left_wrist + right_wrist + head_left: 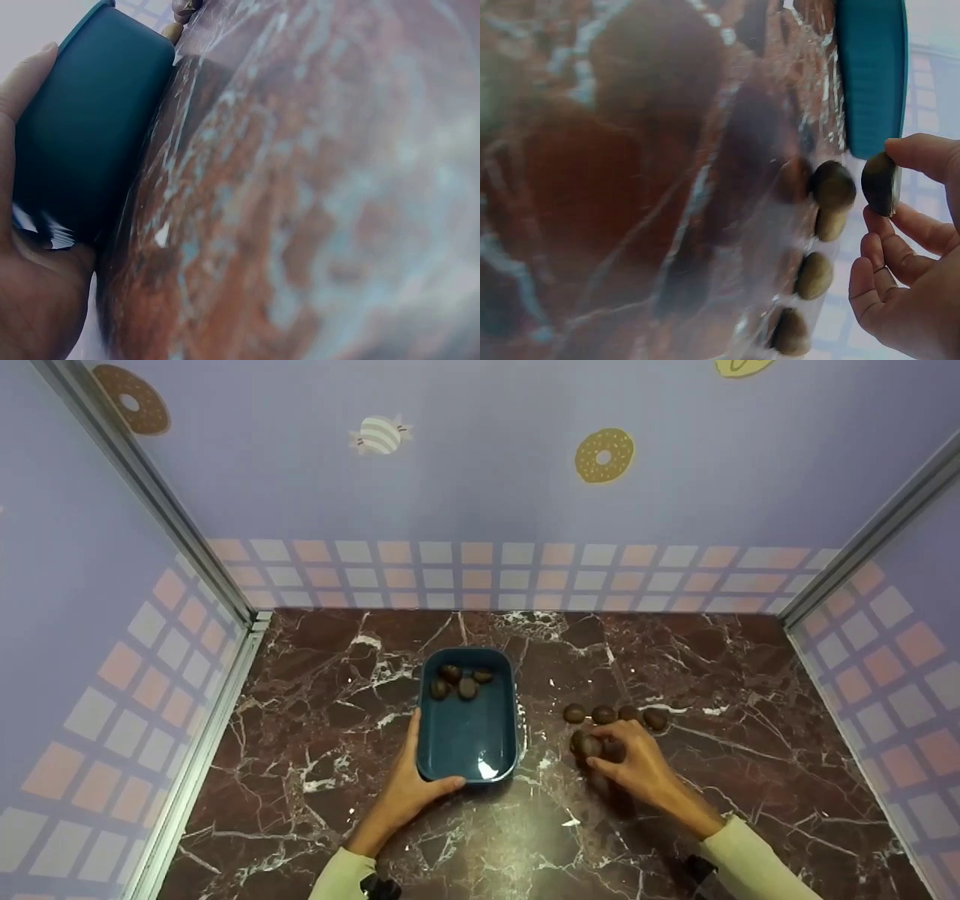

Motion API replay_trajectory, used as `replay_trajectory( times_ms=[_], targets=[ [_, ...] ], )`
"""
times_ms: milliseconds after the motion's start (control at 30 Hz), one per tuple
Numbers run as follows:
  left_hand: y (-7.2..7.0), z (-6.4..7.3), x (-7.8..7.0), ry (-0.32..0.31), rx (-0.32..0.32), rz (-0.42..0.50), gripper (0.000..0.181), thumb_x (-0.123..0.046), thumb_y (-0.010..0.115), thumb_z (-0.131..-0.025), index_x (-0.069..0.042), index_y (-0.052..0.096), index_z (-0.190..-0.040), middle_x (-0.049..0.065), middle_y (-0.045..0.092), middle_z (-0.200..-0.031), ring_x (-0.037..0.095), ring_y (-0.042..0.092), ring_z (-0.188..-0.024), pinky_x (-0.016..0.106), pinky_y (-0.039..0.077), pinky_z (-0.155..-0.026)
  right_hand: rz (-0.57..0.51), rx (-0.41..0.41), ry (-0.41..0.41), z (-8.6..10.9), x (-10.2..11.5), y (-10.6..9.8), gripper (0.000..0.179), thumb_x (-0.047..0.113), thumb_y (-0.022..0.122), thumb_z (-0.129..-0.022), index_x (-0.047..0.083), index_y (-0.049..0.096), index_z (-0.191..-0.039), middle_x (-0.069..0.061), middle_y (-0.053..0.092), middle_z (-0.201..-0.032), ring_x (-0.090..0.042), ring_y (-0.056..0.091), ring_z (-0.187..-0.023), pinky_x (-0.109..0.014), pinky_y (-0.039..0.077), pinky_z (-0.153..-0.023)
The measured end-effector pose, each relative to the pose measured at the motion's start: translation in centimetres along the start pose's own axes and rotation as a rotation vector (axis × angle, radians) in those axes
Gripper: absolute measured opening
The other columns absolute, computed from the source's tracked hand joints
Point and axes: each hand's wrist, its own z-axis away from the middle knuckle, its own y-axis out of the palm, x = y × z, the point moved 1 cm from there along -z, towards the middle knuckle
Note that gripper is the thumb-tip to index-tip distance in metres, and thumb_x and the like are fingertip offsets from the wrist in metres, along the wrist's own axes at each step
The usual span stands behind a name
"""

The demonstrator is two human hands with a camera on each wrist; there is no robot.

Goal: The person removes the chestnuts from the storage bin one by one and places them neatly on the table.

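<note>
My left hand [412, 791] grips the near left corner of a dark teal rectangular container [465, 735], thumb along the near end and fingers on the left side. Several brown chestnuts [468, 688] lie grouped in its far end. My right hand [637, 761] pinches one chestnut [880, 184] between thumb and fingertips, its flatter face turned toward the palm in the right wrist view. Just beside it, another chestnut [833, 186] rests on the table. A loose row of chestnuts [574, 713] lies beyond the right fingers, partly covered by them.
The tabletop [337, 720] is dark red marble pattern with white veins, and glossy. Lilac walls with printed sweets and pink and white squares enclose it at the back [480, 495] and both sides. Metal rails [191, 780] run along the corners and left edge.
</note>
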Motion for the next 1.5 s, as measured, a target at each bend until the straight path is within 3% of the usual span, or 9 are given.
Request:
replay_trajectory(
  times_ms=[267, 567, 933, 1333, 1500],
  targets=[
    [0.0, -0.1, 0.0, 0.017, -0.005, -0.01, 0.139, -0.029, 0.103, -0.078, -0.018, 0.008, -0.179, 0.016, 0.015, -0.183, 0.04, 0.021, -0.166, 0.066, 0.022, -0.128, 0.022, -0.052, 0.005, 1.0, -1.5, -0.5, 0.04, 0.0, 0.098, -0.076, 0.002, 0.082, -0.113, -0.007, 0.08, -0.111, -0.029, 0.069, -0.103, -0.048, 0.055, -0.096],
    [0.0, -0.1, 0.1, 0.026, 0.015, -0.019, 0.139, -0.031, 0.101, -0.081, -0.016, 0.003, -0.179, 0.019, 0.01, -0.183, 0.046, 0.015, -0.167, 0.075, 0.02, -0.127, 0.022, -0.039, 0.106, 1.3, -3.1, -0.5, 0.037, 0.002, 0.096, -0.08, 0.002, 0.081, -0.114, -0.007, 0.079, -0.11, -0.028, 0.067, -0.103, -0.046, 0.053, -0.094],
    [0.0, -0.2, 0.3, 0.036, -0.001, -0.02, 0.14, -0.025, 0.103, -0.079, -0.012, 0.006, -0.179, 0.019, 0.012, -0.183, 0.043, 0.017, -0.167, 0.07, 0.019, -0.129, 0.012, -0.04, 0.134, 1.3, -3.7, -0.3, 0.034, 0.004, 0.095, -0.082, 0.003, 0.081, -0.114, -0.004, 0.078, -0.104, -0.026, 0.065, -0.099, -0.044, 0.054, -0.091],
    [0.0, -0.2, 0.2, 0.043, -0.007, -0.041, 0.14, -0.028, 0.103, -0.078, -0.011, 0.008, -0.179, 0.019, 0.012, -0.183, 0.045, 0.017, -0.167, 0.071, 0.018, -0.129, 0.03, -0.075, 0.066, 0.5, -3.2, -0.8, 0.035, 0.002, 0.094, -0.082, -0.001, 0.081, -0.114, -0.008, 0.079, -0.108, -0.029, 0.066, -0.101, -0.045, 0.053, -0.09],
    [0.0, -0.1, 0.1, 0.014, 0.006, -0.022, 0.139, -0.028, 0.102, -0.081, -0.016, 0.005, -0.179, 0.018, 0.009, -0.184, 0.044, 0.013, -0.167, 0.074, 0.019, -0.128, 0.03, -0.062, 0.055, -0.5, -2.7, -1.1, 0.035, 0.003, 0.094, -0.084, -0.002, 0.08, -0.115, -0.011, 0.078, -0.109, -0.032, 0.066, -0.105, -0.05, 0.052, -0.095]
  ],
)
